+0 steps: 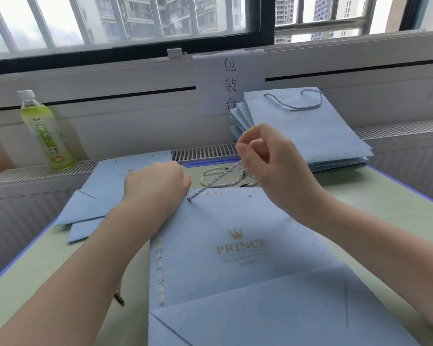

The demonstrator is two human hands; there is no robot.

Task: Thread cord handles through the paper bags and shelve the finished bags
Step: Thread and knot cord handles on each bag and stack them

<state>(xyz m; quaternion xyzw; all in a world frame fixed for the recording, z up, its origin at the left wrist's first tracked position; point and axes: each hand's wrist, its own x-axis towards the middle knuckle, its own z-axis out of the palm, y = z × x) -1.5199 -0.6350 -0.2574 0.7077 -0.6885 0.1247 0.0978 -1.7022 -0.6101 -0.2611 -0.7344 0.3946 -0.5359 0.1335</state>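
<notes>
My right hand was raised at centre frame, fingers pinched on a cord that ran down taut into a hole near the bag's top left corner. My left hand sat curled at that bag's top edge, holding it; I couldn't tell exactly how those fingers lay. The bag lay flat on the table. More cords lay just beyond it, finished bags at upper right, unthreaded bags at left, a bottle upper left.
</notes>
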